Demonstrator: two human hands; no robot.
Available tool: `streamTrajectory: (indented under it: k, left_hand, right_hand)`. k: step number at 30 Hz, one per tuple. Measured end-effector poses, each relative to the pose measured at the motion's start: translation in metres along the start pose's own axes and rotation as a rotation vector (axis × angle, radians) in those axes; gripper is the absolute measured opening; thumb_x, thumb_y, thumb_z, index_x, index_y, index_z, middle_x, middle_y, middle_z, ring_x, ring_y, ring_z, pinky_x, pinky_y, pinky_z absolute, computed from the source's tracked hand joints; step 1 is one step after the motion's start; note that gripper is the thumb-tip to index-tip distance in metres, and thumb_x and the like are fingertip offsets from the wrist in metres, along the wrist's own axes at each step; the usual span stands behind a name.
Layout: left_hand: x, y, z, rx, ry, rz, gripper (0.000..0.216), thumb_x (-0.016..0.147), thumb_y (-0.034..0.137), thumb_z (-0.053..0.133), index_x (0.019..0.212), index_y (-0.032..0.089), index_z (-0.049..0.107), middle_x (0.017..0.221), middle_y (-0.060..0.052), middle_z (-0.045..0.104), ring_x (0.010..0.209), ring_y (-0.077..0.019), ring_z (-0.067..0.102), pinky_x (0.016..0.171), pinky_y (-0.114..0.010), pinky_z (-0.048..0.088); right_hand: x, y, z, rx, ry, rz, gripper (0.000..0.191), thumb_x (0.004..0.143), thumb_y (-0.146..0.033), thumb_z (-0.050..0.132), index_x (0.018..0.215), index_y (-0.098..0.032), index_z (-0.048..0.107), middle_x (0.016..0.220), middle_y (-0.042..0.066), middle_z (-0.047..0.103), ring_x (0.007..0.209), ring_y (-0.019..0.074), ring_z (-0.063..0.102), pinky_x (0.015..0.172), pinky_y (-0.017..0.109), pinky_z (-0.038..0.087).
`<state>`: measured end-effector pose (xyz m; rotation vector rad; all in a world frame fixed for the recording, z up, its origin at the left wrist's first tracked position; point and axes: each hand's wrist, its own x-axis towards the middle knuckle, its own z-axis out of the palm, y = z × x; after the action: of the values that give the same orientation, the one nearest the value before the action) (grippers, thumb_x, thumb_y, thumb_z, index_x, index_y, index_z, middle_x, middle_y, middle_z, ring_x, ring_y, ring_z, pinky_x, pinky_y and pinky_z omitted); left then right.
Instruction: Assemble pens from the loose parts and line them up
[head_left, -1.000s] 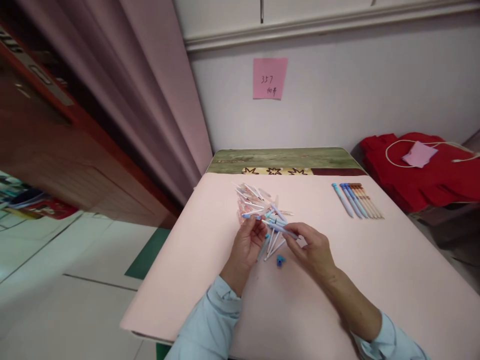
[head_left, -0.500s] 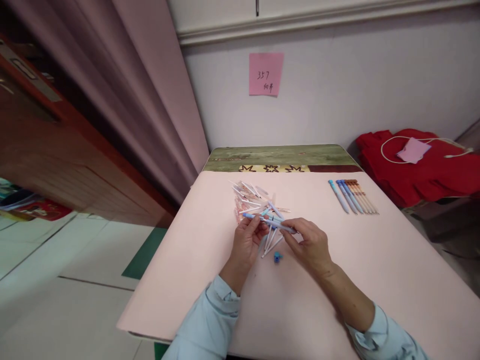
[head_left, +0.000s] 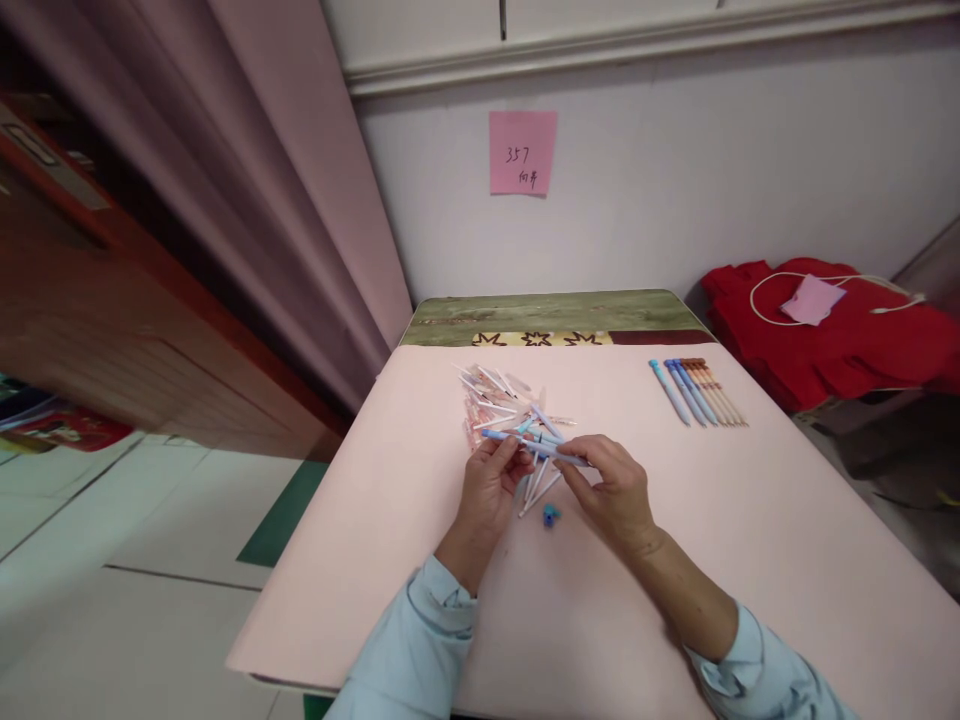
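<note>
A slim pale blue pen (head_left: 549,451) with a darker blue left end stretches between my hands above the pile. My left hand (head_left: 486,492) pinches it near the blue end between thumb and finger. At its right end, the fingertips of my right hand (head_left: 613,492) are closed on the pale barrel. Whether the pen is one piece or two parts meeting is too small to tell. Beneath and behind lies a loose pile of pen parts (head_left: 495,395), with white sticks and clear, pinkish and blue tubes. Small blue caps (head_left: 550,515) lie on the table just below the pen.
A row of finished-looking pens (head_left: 697,392), with blue and brown tops, lies at the right of the pink-covered table (head_left: 600,620). Behind stands a wall with a pink note (head_left: 522,152). Red cloth (head_left: 832,350) with a white cable sits at the right, a curtain (head_left: 315,200) at the left.
The view has shifted slightly, so the scene sits a little further left. Both hands keep their hold on the pen with hardly any movement.
</note>
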<state>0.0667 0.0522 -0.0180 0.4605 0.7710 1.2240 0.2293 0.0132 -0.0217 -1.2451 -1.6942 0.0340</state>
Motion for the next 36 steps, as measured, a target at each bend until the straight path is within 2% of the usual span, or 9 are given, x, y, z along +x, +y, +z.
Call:
streamTrajectory:
  k: [7,24,27,31,36]
  left_hand:
    - [-0.002,-0.001,0.0,0.137,-0.023,0.043,0.028,0.069,0.031,0.083,0.082,0.012,0.067,0.066,-0.002,0.067,0.059,-0.0109,0.063,0.062,-0.023,0.054]
    - [-0.006,-0.003,0.005,0.145,-0.027,0.039,0.029,0.066,0.031,0.085,0.08,0.012,0.067,0.064,-0.001,0.066,0.058,-0.0103,0.062,0.06,-0.022,0.053]
    - [-0.006,-0.002,0.006,0.148,-0.017,0.033,0.031,0.065,0.03,0.086,0.083,0.012,0.068,0.072,-0.003,0.07,0.06,-0.0107,0.063,0.059,-0.023,0.055]
    - [-0.008,0.0,0.007,0.169,0.005,0.054,0.032,0.065,0.03,0.085,0.087,0.013,0.07,0.093,-0.007,0.074,0.073,-0.0145,0.068,0.056,-0.023,0.056]
    - [-0.01,0.0,0.01,0.139,-0.009,0.045,0.03,0.067,0.029,0.085,0.086,0.013,0.068,0.091,-0.008,0.074,0.077,-0.0161,0.07,0.061,-0.024,0.057]
  right_hand:
    - [0.001,0.0,-0.001,0.007,0.008,0.043,0.007,0.091,-0.025,0.063,0.096,-0.023,0.067,0.09,0.005,0.072,0.084,0.0199,0.067,0.075,0.033,0.05]
    - [0.002,-0.003,-0.004,-0.028,-0.016,0.005,0.007,0.091,-0.027,0.064,0.094,-0.022,0.068,0.087,0.004,0.073,0.081,0.0185,0.066,0.074,0.032,0.047]
    - [0.001,-0.004,-0.004,-0.043,-0.03,0.029,0.01,0.092,-0.03,0.063,0.092,-0.022,0.069,0.085,0.004,0.073,0.078,0.0183,0.066,0.072,0.031,0.046]
    - [-0.001,-0.004,0.0,-0.075,-0.085,0.061,0.017,0.094,-0.034,0.06,0.088,-0.022,0.07,0.08,0.003,0.072,0.072,0.0171,0.064,0.067,0.029,0.044]
    - [-0.008,-0.003,0.008,-0.073,-0.207,0.164,0.031,0.098,-0.038,0.051,0.08,-0.023,0.072,0.071,0.003,0.07,0.064,0.0162,0.063,0.06,0.026,0.041]
